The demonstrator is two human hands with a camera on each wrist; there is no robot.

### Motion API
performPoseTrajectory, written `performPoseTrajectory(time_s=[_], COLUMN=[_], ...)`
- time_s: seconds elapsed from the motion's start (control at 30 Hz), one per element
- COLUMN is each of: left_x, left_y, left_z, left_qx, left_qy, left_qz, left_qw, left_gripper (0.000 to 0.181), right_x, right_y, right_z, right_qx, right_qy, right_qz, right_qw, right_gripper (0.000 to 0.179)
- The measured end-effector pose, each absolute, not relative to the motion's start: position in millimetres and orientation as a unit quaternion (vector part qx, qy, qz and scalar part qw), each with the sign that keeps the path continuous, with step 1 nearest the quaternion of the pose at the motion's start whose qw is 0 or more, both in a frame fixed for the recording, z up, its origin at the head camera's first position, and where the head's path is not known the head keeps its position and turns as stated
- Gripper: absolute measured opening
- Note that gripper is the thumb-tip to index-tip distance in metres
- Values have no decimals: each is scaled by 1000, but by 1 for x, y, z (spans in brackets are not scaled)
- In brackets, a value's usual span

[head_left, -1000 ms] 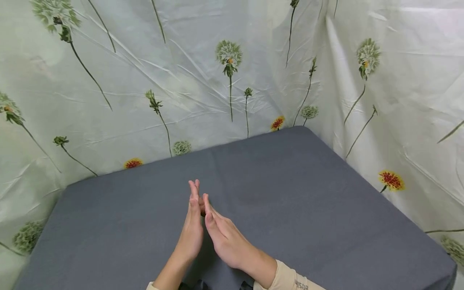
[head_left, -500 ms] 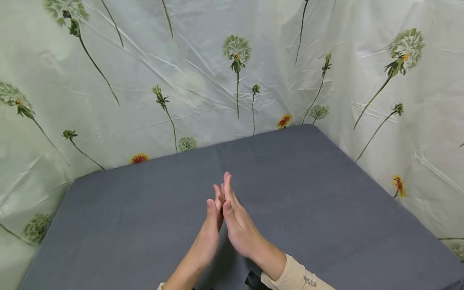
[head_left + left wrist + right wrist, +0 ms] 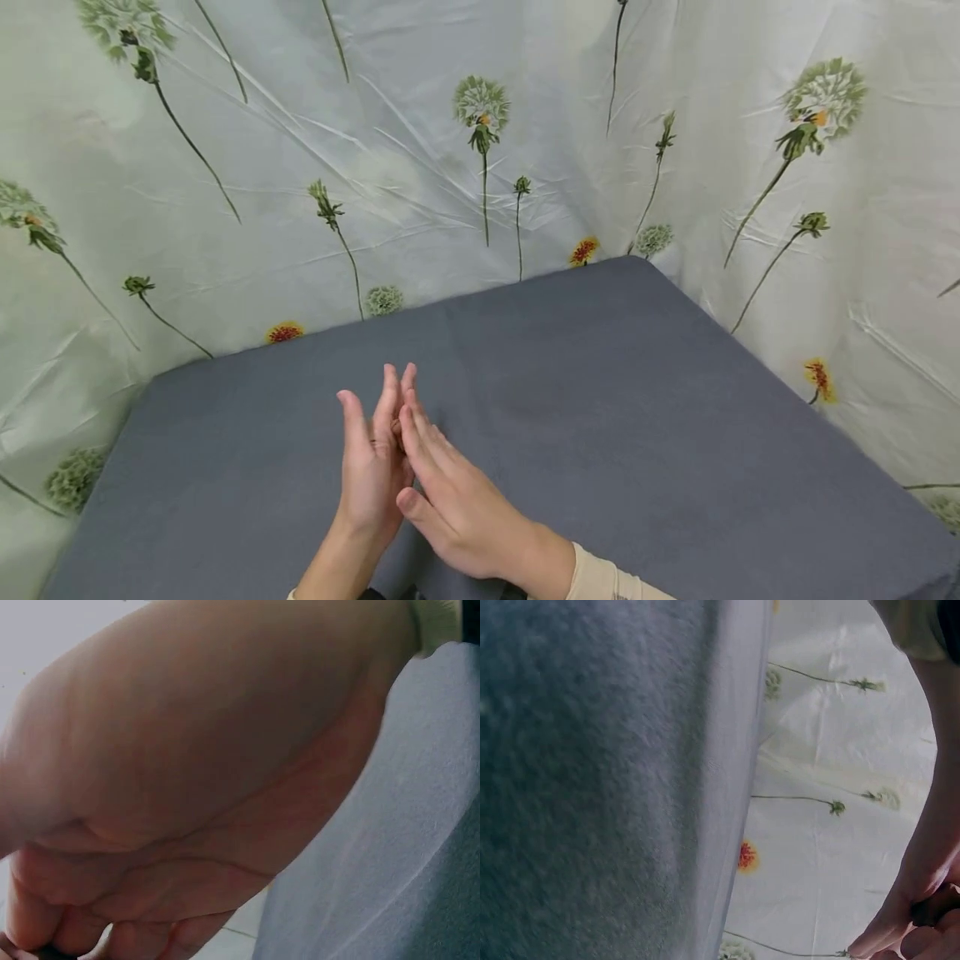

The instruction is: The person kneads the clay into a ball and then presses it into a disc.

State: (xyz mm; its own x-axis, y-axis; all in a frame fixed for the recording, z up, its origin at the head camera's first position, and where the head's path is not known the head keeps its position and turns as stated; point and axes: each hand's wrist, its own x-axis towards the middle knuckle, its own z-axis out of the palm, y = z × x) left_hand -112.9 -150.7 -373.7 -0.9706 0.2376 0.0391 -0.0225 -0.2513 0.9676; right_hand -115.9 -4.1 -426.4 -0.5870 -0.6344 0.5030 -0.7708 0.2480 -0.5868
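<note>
In the head view my left hand [image 3: 371, 483] and right hand [image 3: 465, 508] meet at the fingers above the grey cloth-covered table. The left thumb stands up, apart from its long fingers, and the palm faces right. My right hand leans in from the right with straight fingers, their tips against the left hand's fingers and its thumb lower down. Between the palms the gap is mostly hidden, and no held object shows there. The left palm [image 3: 210, 787] fills most of the left wrist view. At the right wrist view's edge, part of the right hand [image 3: 934, 832] shows.
A grey cloth [image 3: 637, 417] covers the table, whose far corner lies at the upper right. White fabric [image 3: 420, 167] printed with dandelions and orange flowers hangs behind and along the right side. A beige sleeve [image 3: 600, 575] covers the right forearm.
Both hands shifted right, then back left. The left thumb has spread away from the fingers, and the right hand has tilted further over to the left, its thumb lower.
</note>
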Motion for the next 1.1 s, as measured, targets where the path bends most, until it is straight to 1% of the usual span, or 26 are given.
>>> performPoseTrajectory(time_s=[0.03,0.1,0.2,0.27,0.37,0.43,0.47,0.53,0.6,0.67,0.77,0.9,1.0,1.1], left_x=[-112,-112,-113,-115,-118,-120,-121,-123,-123,-122,-118,-113,-109,-106], left_y=[-154,-161,-170,-176,-184,-187,-187,-185,-180,-173,-163,-156,-155,-159], left_z=[-374,-375,-376,-377,-381,-385,-387,-392,-396,-399,-400,-396,-390,-384], left_qx=[87,82,75,67,58,61,66,81,98,110,125,152,146,129], left_qy=[607,609,600,591,586,588,590,591,594,596,601,605,605,608], left_qz=[787,787,795,803,808,806,804,799,793,787,780,771,775,780], left_qw=[73,59,44,32,27,37,46,71,95,111,124,129,112,74], left_gripper=[83,78,76,77,80,81,82,84,84,83,79,73,68,66], right_x=[-114,-112,-110,-108,-105,-104,-104,-105,-107,-110,-115,-120,-120,-116], right_y=[-7,-13,-18,-21,-23,-24,-25,-25,-24,-22,-18,-15,-16,-20], right_z=[-427,-428,-427,-426,-427,-427,-428,-429,-430,-429,-426,-424,-426,-431], right_qx=[450,454,461,471,490,501,507,509,500,485,442,375,361,387], right_qy=[-791,-797,-796,-789,-774,-762,-756,-743,-734,-727,-730,-733,-727,-726], right_qz=[405,389,388,393,400,408,412,431,454,481,519,567,583,568], right_qw=[88,85,62,39,24,31,42,59,73,72,52,1,-31,-31], right_gripper=[71,72,70,68,63,61,60,59,58,58,58,59,61,62])
